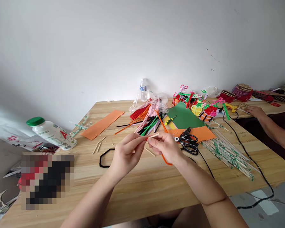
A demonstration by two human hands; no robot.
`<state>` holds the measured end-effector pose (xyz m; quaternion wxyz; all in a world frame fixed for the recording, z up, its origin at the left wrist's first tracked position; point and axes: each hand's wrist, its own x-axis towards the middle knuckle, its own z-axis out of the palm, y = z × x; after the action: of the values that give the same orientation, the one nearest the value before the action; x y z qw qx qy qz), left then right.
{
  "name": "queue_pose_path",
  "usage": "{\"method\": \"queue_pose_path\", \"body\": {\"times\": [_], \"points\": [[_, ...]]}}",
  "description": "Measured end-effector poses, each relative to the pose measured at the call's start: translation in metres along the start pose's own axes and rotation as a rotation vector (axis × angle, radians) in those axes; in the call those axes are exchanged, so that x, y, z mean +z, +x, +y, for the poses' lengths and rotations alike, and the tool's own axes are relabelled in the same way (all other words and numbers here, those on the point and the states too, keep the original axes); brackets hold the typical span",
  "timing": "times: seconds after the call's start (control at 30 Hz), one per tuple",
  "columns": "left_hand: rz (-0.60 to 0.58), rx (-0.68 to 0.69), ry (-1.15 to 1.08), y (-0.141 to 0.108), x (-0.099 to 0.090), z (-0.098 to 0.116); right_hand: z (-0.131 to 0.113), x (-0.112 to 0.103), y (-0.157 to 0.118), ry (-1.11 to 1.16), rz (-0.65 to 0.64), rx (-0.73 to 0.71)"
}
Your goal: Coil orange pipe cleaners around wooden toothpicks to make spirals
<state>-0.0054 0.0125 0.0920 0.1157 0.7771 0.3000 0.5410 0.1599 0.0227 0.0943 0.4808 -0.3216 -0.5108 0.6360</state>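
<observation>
My left hand [129,152] and my right hand [167,147] meet above the middle of the table, fingers pinched together. Between their fingertips lies a short wooden stick [154,135], its right end sticking out over my right thumb. An orange pipe cleaner [167,160] runs through my right hand, with one length rising behind it and another hanging below. A bit of orange shows at my left fingertips against the stick. Left of my left hand, a black pipe cleaner [103,155] bent into an angular shape lies on the wood. Black-handled scissors [189,142] rest beyond my right hand.
Short cut sticks [99,147] lie at left, near an orange paper strip [103,124] and a tilted white bottle [53,133]. Bundled pipe cleaners [148,114], green paper [186,114] and wrapped sticks [228,155] spread beyond. A black cord crosses at right, near another person's arm [273,125].
</observation>
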Motion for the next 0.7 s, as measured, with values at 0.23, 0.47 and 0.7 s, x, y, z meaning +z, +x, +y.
{"method": "queue_pose_path", "body": {"times": [0.23, 0.47, 0.7], "points": [[-0.367, -0.896, -0.978, 0.008, -0.007, 0.002, -0.012, -0.003, -0.006, -0.254, 0.023, -0.222], [-0.283, -0.648, -0.648, 0.005, -0.005, 0.005, -0.006, -0.002, -0.002, -0.151, 0.042, -0.167], [-0.043, 0.146, 0.341, -0.001, 0.003, 0.004, -0.008, 0.001, -0.003, 0.029, 0.020, -0.068]]}}
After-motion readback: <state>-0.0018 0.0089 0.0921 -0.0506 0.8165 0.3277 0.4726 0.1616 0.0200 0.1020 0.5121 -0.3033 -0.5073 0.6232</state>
